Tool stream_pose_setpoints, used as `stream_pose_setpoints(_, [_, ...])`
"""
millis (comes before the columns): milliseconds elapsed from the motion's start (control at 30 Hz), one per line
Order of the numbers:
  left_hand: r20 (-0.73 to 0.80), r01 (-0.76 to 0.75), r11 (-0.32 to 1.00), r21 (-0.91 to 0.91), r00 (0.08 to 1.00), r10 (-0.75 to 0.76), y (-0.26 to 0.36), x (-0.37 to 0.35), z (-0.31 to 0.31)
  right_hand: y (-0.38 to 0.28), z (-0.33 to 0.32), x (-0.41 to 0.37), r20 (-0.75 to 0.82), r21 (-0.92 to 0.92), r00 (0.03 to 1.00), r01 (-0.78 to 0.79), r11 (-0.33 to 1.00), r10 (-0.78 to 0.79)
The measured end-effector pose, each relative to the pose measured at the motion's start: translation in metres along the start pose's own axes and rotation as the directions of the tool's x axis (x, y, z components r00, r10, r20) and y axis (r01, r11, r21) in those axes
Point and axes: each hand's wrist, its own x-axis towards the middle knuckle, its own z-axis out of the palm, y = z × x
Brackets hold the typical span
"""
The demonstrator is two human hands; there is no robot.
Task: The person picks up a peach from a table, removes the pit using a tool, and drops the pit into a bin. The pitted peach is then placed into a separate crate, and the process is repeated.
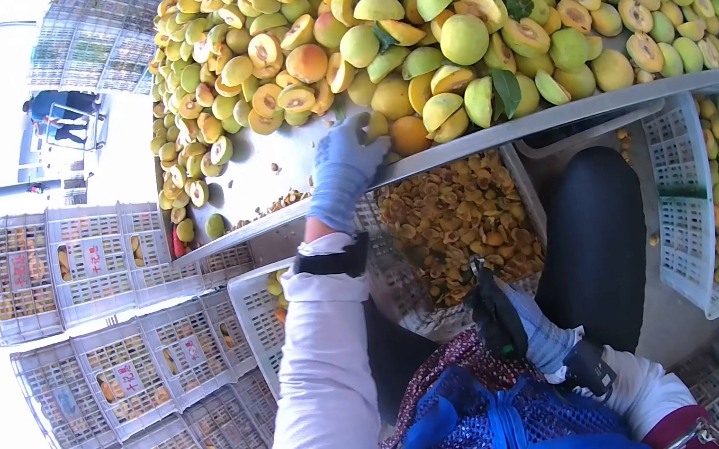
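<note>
My left hand (343, 162), in a blue-grey knit glove, reaches over the metal table's front rim (497, 133). Its fingers curl around a yellow-green apricot (376, 125) at the near edge of a large pile of whole and halved apricots (464, 39). Low before my body is my right hand (519, 321), gloved in blue-grey with black over the fingers. It is closed around a small dark tool (477, 267) whose tip points up and away from me. Below the rim, between my knees, a crate holds many brownish-yellow fruit pieces (461, 226).
Stacked white plastic crates (131, 375) full of fruit stand on the left. To the right, a white crate (685, 205) holds yellow-green fruit. More crates (105, 34) are piled at the far left, near a distant person (56, 110). A dark green leaf (506, 91) lies among the apricots.
</note>
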Motion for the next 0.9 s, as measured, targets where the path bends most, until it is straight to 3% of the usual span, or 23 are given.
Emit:
stream_pose_setpoints(67, [-0.171,-0.100,0.995,0.004,0.980,0.099,0.009,-0.017,-0.014,0.008,-0.018,0.006,0.025,0.105,1.000,-0.017,0.994,0.014])
stream_pose_setpoints(133, [-0.216,-0.182,0.976,-0.120,0.964,0.154,0.036,-0.059,-0.033,-0.006,-0.013,0.006,0.002,0.211,1.000,0.026,0.977,-0.027])
stream_pose_setpoints(200, [-0.124,-0.326,0.890,-0.320,0.945,0.301,0.045,-0.105,-0.039,-0.033,0.014,-0.014,-0.042,0.226,0.990,0.140,0.964,-0.134])
stream_pose_setpoints(233, [-0.062,-0.424,0.849,-0.315,0.902,0.427,0.052,-0.126,-0.041,-0.043,0.020,-0.022,-0.032,0.224,0.985,0.173,0.959,-0.170])
stream_pose_setpoints(267, [0.032,-0.357,0.796,-0.488,0.905,0.425,0.053,-0.145,-0.036,-0.050,0.019,-0.027,0.044,0.208,0.982,0.169,0.963,-0.182])
stream_pose_setpoints(333, [0.149,-0.101,0.616,-0.782,0.928,0.342,0.058,-0.176,-0.020,-0.063,0.022,-0.036,0.133,0.196,0.978,0.134,0.971,-0.161])
stream_pose_setpoints(433, [-0.012,-0.033,0.307,-0.951,0.997,0.072,0.078,-0.204,0.005,-0.079,0.057,-0.051,0.092,0.240,0.986,0.117,0.964,-0.142])
stream_pose_setpoints(500, [-0.036,-0.024,0.068,-0.997,0.983,-0.182,0.101,-0.218,0.014,-0.068,0.063,-0.050,0.043,0.206,0.971,0.221,0.953,-0.235])
stream_pose_setpoints(600, [-0.040,0.088,0.392,-0.916,0.950,-0.308,0.105,-0.221,0.008,-0.050,0.068,-0.047,0.033,0.095,0.898,0.435,0.895,-0.439])
stream_pose_setpoints(633, [-0.191,0.076,0.652,-0.755,0.925,-0.329,0.083,-0.221,0.027,-0.046,0.070,-0.048,0.048,0.050,0.857,0.511,0.858,-0.513])
stream_pose_setpoints(733, [0.031,0.235,0.504,-0.831,0.924,-0.380,0.064,-0.238,0.026,-0.050,0.062,-0.050,0.181,-0.434,0.720,0.670,0.602,-0.670])
stream_pose_setpoints(767, [0.039,0.242,0.437,-0.866,0.905,-0.423,0.071,-0.240,0.021,-0.051,0.059,-0.056,0.240,-0.528,0.716,0.663,0.531,-0.655])
stream_pose_setpoints(900, [-0.075,0.120,0.498,-0.859,0.932,-0.355,0.080,-0.244,0.015,-0.056,0.065,-0.084,0.388,-0.805,0.718,0.570,0.167,-0.578])
